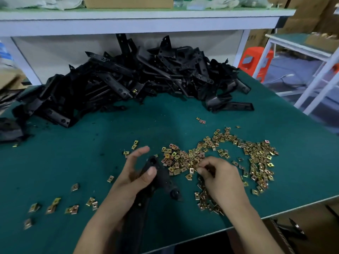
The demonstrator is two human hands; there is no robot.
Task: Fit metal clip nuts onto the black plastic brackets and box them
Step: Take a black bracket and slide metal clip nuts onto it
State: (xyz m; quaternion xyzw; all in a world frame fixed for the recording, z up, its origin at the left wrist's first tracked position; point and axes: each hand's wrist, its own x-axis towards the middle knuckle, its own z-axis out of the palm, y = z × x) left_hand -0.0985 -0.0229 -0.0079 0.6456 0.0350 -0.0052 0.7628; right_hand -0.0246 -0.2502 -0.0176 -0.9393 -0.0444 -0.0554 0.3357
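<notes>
On the counter [77, 162], near its near-left corner, about ten loose clip nuts [73, 209] lie scattered singly and in pairs. Along the far edge sprawls a heap of black brackets [128, 77], too tangled to count. At the near edge the left hand [132, 178] holds one bracket [161, 178], its thumb pressed on top and its forefinger lifted and spread. Just beside it, the right hand [222, 182] has its fingertips drawn together, pinching a clip nut [191, 170] at the edge of the main pile of nuts [256, 158], well over a hundred. Two or three stray nuts [201, 121] sit apart, towards the heap. Below the near-right corner stands one cardboard box [315, 228].
</notes>
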